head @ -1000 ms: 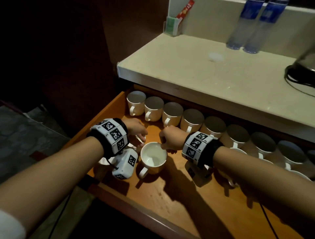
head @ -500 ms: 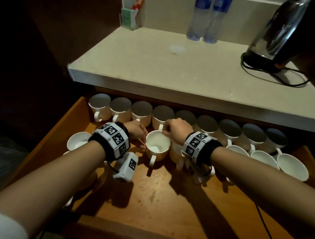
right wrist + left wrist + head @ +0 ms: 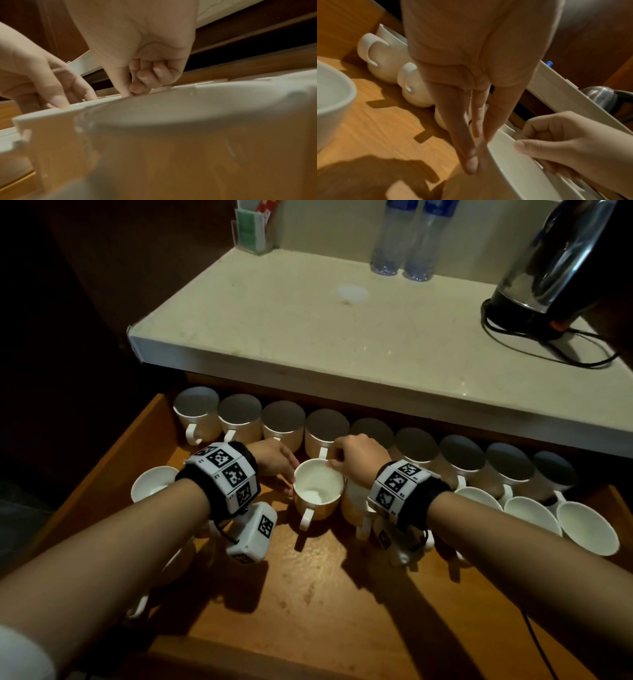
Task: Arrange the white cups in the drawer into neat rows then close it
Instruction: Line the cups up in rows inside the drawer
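A white cup point(image 3: 318, 489) stands upright in the open wooden drawer point(image 3: 113, 460), just in front of the back row of cups point(image 3: 284, 422), handle toward me. My left hand point(image 3: 279, 469) lays straight fingers point(image 3: 471, 155) against the cup's left wall. My right hand point(image 3: 339, 463) pinches the far right of the rim point(image 3: 505, 143) between thumb and forefinger point(image 3: 126, 92), the other fingers curled. Another front-row cup point(image 3: 352, 508) sits close on the right, partly hidden under my right wrist.
More front-row cups point(image 3: 582, 525) stand at the right, and a loose cup point(image 3: 154, 482) at the left. Bare drawer floor point(image 3: 325, 594) lies toward me. The counter point(image 3: 342, 330) overhangs the back row and carries a kettle point(image 3: 555, 258), two bottles point(image 3: 404, 237) and a sachet holder point(image 3: 251, 231).
The cup has slid away from me and to the right, up to the back row and beside the neighbouring front-row cup. Both hands went with it.
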